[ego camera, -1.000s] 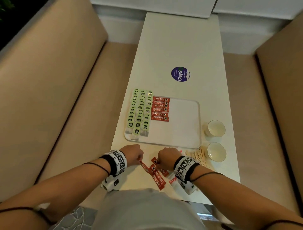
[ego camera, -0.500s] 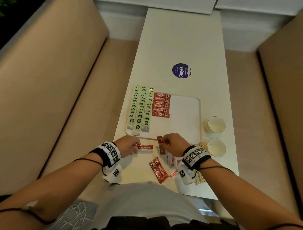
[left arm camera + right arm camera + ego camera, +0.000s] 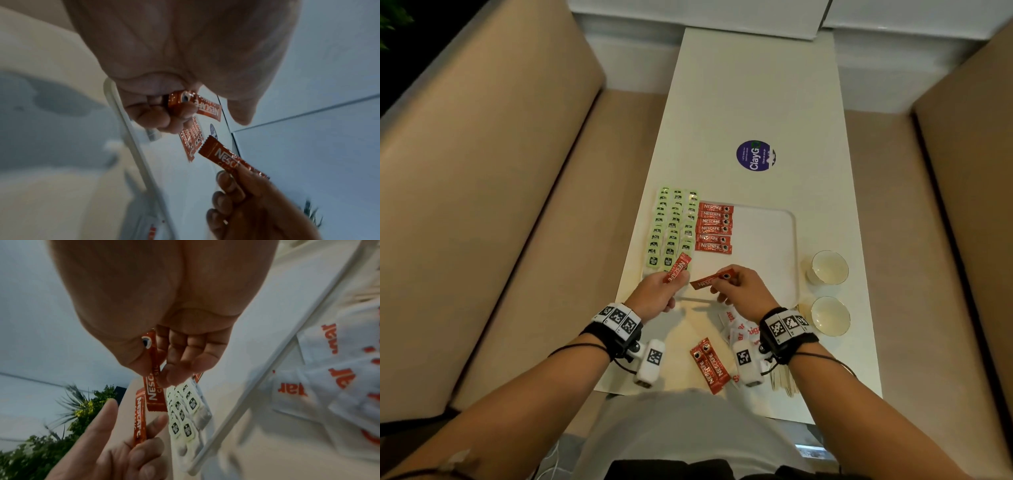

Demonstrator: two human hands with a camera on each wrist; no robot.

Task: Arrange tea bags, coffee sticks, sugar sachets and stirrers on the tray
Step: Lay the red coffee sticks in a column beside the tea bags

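The white tray lies flat on the table; green tea bags fill its left side in three overlapping columns; beside them six red coffee sticks lie crosswise in a stack; one more coffee stick is pinched upright-tilted in the left hand, another held nearly level in the right hand; two sticks lie side by side before the tray; white sugar sachets sit just right of them; the wooden stirrers lie partly hidden under the right wrist.
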